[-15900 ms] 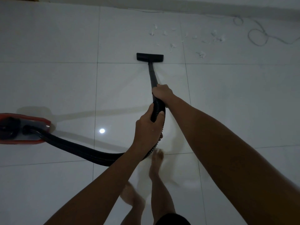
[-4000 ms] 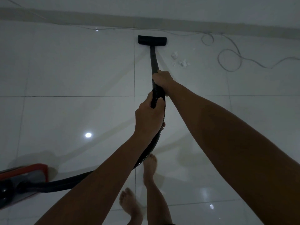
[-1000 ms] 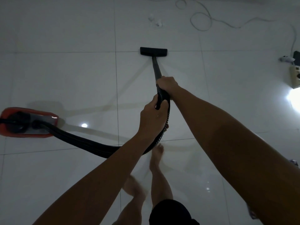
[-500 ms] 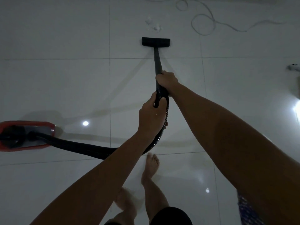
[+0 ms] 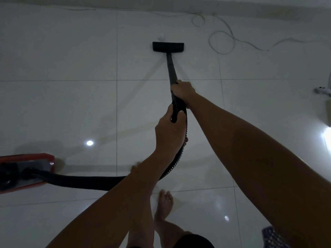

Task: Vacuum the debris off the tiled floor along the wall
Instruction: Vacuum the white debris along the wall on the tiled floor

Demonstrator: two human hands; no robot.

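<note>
A black vacuum wand (image 5: 171,68) runs forward from my hands to its flat black floor head (image 5: 168,46), which rests on the white tiled floor (image 5: 71,51). A small white scrap of debris (image 5: 161,36) lies just beyond the head's left end. My right hand (image 5: 182,91) grips the wand higher up; my left hand (image 5: 169,130) grips the handle where the ribbed black hose (image 5: 86,182) joins. The hose curves left to the red vacuum body (image 5: 26,170).
The wall's base (image 5: 232,9) runs along the top. A thin white cord (image 5: 222,42) loops on the floor to the right of the head. A white plug and box (image 5: 324,93) sit at the right edge by a bright light. My bare feet (image 5: 164,203) stand below the hands.
The floor head has been pushed forward toward the wall, up to the white scraps; only one scrap shows now. I have stepped forward and the wall's base has come into view.
</note>
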